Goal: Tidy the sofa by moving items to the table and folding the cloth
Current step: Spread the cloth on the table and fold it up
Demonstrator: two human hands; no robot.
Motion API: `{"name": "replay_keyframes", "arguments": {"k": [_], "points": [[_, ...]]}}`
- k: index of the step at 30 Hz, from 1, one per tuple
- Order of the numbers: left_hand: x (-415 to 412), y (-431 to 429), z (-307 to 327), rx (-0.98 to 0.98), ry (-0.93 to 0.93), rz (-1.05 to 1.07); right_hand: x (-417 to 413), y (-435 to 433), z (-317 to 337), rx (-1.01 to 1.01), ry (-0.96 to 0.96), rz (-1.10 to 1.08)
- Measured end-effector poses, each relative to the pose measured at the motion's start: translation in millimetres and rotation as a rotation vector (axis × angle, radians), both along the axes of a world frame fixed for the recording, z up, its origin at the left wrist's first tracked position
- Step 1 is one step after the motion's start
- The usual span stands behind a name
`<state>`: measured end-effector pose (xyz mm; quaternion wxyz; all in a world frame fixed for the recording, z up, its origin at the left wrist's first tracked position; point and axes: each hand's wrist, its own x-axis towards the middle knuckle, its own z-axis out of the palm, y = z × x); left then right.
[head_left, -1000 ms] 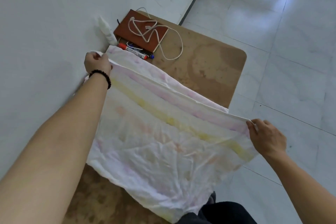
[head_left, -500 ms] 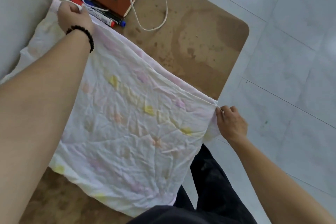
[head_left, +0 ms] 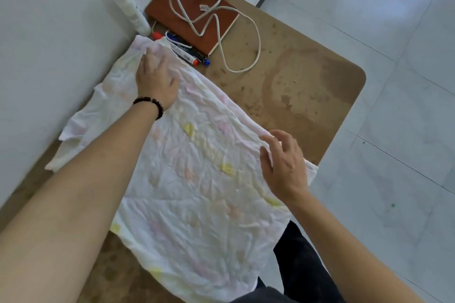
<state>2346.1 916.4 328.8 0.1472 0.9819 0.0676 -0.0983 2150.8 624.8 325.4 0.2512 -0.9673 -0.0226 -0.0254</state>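
Note:
A crumpled white cloth (head_left: 197,204) with faint pink and yellow marks lies spread over the near part of the brown table (head_left: 307,86). Its near edge hangs off the table over my dark trousers. My left hand (head_left: 157,76), with a dark bead bracelet at the wrist, lies flat on the cloth's far left corner. My right hand (head_left: 283,165) rests on the cloth's right edge with fingers spread and slightly bent, holding nothing.
At the table's far end lie a brown notebook (head_left: 177,10) with a white cord (head_left: 229,39) looped over it, marker pens (head_left: 189,54) and a white bottle (head_left: 130,7) by the white wall. Pale tiled floor lies to the right.
Both hands held the cloth by its far corners and lowered it onto the table. Now they have let go and rest flat on it.

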Motion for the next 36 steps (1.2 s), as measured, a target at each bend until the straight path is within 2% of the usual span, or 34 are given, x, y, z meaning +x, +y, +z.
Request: {"name": "replay_keyframes", "arguments": {"k": [3,5,8,13,15,17,19,20,22,25,29,32,36], "points": [[-16.9,9.1,-22.2,0.084,0.165,-0.019,21.9,42.6,-14.4,-0.136,0.19,0.239],[-19.4,16.3,-36.7,0.104,0.256,-0.01,30.6,46.7,-32.8,-0.254,0.325,0.234],[-15.5,22.4,-50.8,0.121,0.293,0.062,28.1,40.1,-54.7,-0.362,0.319,0.178],[-13.5,24.3,-46.7,0.085,0.291,0.052,28.6,43.1,-54.8,-0.379,0.329,0.185],[-21.5,35.6,-34.2,0.002,0.221,0.023,29.4,45.4,-49.3,-0.379,0.378,0.181],[-46.5,53.0,-20.2,-0.11,-0.019,0.052,29.8,53.0,-42.2,-0.364,0.376,0.138],[-82.2,73.8,-11.6,-0.102,-0.271,0.124,34.0,69.0,-33.3,-0.277,0.284,0.092],[-99.6,86.7,-9.8,-0.068,-0.333,0.177,38.7,79.6,-29.0,-0.231,0.215,0.102],[-130.2,117.7,-10.2,0.021,-0.311,0.297,56.7,106.5,-20.5,-0.164,0.09,0.201],[-167.5,167.9,-17.4,0.149,-0.143,0.385,102.8,158.4,-11.4,-0.143,0.021,0.358],[-195.6,202.6,-17.8,0.011,-0.051,0.418,173.2,224.4,-4.5,-0.29,0.005,0.538],[-200.9,212.3,-15.1,0.048,-0.083,0.417,215.9,250.4,-0.4,-0.445,0.004,0.641],[-201.8,219.3,-9.3,-0.077,-0.211,0.603,246.9,260.0,1.0,-0.615,0.097,0.742]]}}
